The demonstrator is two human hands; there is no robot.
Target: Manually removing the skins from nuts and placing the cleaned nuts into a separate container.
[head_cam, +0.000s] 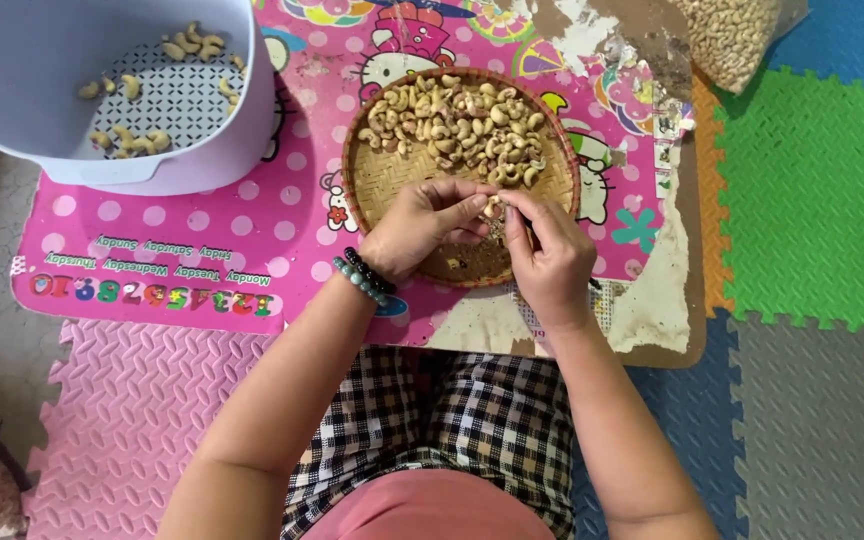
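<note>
Foam floor tiles (817,190) in pink, green, blue and grey interlock across the floor, and on them stands a low bench (687,300) whose top is covered by a worn pink cartoon-patterned sheet (252,230), torn away to bare surface along its right side. At the upper left of the bench sits a pale lavender plastic basin (22,110) with a perforated bottom, holding a thin scatter of peeled cashews (132,85). At the top right corner a clear bag of nuts (727,35) lies partly out of the picture. In the middle of the bench rests a round woven bamboo tray (392,175), its far half heaped with cashews (457,125) still in patches of brown skin, its near half mostly bare with a few skin flakes. The person sits cross-legged in checked trousers (472,420), forearms reaching over the near rim of the tray. The left hand (417,225), with two bead bracelets (364,275) at its wrist, has its fingers curled and its fingertips pinching a single cashew (493,207). The right hand (552,255) meets it from the other side, thumb and forefinger pressed onto the same nut, held just above the tray's near half.
</note>
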